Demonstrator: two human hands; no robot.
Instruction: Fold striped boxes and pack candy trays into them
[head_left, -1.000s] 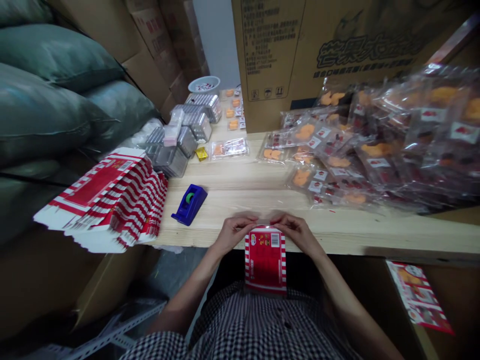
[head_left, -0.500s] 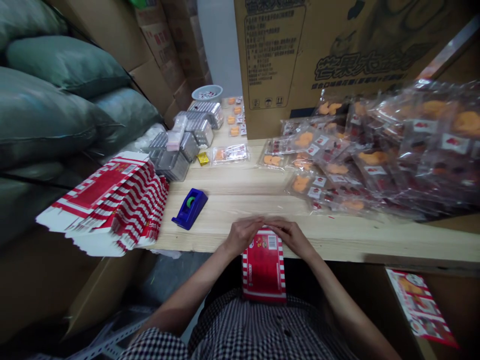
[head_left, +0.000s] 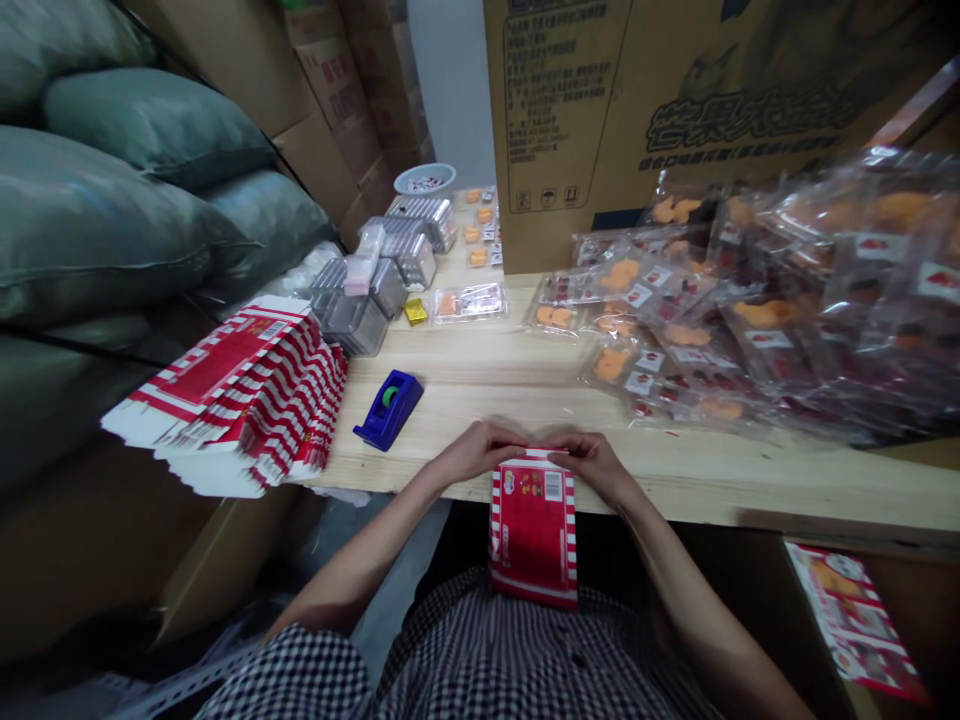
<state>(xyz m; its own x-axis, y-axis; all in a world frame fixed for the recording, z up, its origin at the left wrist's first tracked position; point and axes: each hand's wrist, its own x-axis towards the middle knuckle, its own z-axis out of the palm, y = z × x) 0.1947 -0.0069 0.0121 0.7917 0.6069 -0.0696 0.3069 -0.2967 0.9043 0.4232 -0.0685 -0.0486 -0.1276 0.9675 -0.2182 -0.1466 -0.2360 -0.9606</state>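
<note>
A red box with white-striped edges (head_left: 532, 530) stands between my body and the table's front edge, its printed side facing up. My left hand (head_left: 484, 450) pinches the upper left corner of this box, fingers pressed together. At the upper right corner, my right hand (head_left: 592, 465) is closed on the same box, thumb in front. The fingertips of both hands are slightly blurred. Left of my hands lies a blue tape dispenser (head_left: 390, 408) with a green core. A stack of flat red-and-white boxes (head_left: 240, 390) leans at the table's left.
Clear packets with orange pieces (head_left: 690, 335) are heaped on the right. Behind them stands a large carton (head_left: 570, 130). Grey plastic trays (head_left: 360, 320), a yellow packet (head_left: 415, 311) and a bowl (head_left: 425, 181) occupy the back left. Green sacks (head_left: 150, 130) bulge at far left.
My hands have moved slightly apart along the top of the box, showing more of its top edge. The whole view has shifted a little.
</note>
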